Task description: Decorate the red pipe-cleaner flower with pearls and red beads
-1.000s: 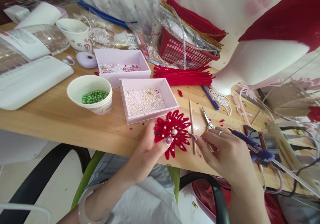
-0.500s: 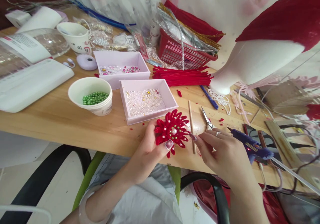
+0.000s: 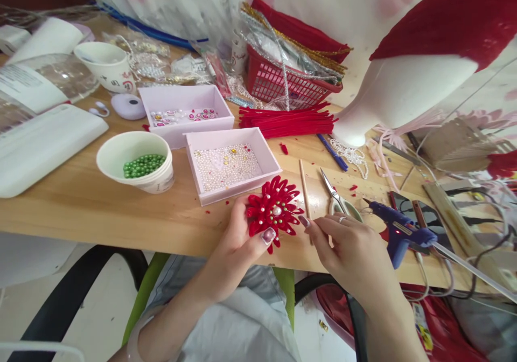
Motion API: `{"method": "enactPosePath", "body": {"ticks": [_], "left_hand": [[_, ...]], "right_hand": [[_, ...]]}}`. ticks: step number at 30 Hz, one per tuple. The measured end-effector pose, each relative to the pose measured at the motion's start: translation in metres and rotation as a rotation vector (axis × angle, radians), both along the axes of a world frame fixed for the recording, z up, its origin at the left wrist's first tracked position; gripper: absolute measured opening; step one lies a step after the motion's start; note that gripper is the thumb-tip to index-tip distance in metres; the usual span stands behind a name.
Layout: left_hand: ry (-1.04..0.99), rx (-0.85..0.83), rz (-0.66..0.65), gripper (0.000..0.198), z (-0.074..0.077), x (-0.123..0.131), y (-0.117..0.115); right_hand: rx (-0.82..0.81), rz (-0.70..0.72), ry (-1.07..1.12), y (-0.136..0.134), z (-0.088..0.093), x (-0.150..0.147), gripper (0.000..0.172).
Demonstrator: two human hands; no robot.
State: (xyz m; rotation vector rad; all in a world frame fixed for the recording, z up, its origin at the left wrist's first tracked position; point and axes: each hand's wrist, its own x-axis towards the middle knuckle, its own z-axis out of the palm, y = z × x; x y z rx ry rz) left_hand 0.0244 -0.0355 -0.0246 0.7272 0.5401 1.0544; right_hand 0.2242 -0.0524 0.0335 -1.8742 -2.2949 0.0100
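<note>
My left hand holds a red fuzzy chenille flower by its left side, with the thumb lying over the front petals. A large white pearl sits at the flower's middle, ringed by small green and white beads. At the flower's right edge, the fingertips of my right hand are pinched close against the petal tips; whether a petal or something small is between them is hidden. Just behind the flower stands a pale box of small pearls. A thin wooden stick lies between the flower and the scissors.
On the right rests a blue glue gun. To the left are a paper cup of green beads and a second pale box with gems. Red chenille stems, a red basket and a white mannequin head stand behind.
The view has shifted a little, so most table things appear further left. My right hand has drawn slightly lower, uncovering more of the scissors and glue gun. The flower stays in my left hand.
</note>
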Motion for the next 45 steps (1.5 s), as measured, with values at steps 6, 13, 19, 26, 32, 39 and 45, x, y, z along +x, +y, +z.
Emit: {"method": "enactPosePath", "body": {"ticks": [6, 13, 19, 26, 32, 39, 45], "left_hand": [[-0.037, -0.124, 0.045, 0.049, 0.003, 0.005, -0.001], [0.012, -0.164, 0.056, 0.05, 0.003, 0.002, -0.001], [0.091, -0.096, 0.071, 0.074, 0.001, 0.004, -0.002], [0.071, -0.087, 0.097, 0.069, 0.003, 0.004, -0.002], [0.079, -0.127, 0.154, 0.065, 0.007, 0.004, -0.002], [0.081, -0.152, 0.143, 0.058, 0.008, 0.001, -0.001], [0.052, -0.129, 0.202, 0.053, 0.009, 0.008, 0.0]], "right_hand": [[-0.012, -0.048, 0.008, -0.001, -0.001, -0.009, 0.046], [-0.15, -0.099, 0.143, -0.003, 0.0, -0.017, 0.046], [-0.226, -0.102, 0.295, -0.002, 0.003, -0.02, 0.045], [-0.327, -0.09, 0.532, -0.001, -0.003, -0.025, 0.048], [-0.462, -0.146, 0.656, -0.005, -0.007, -0.023, 0.053], [-0.34, -0.074, 0.721, -0.008, -0.004, -0.018, 0.049], [-0.473, -0.021, 0.74, 0.008, 0.0, -0.02, 0.049]]}}
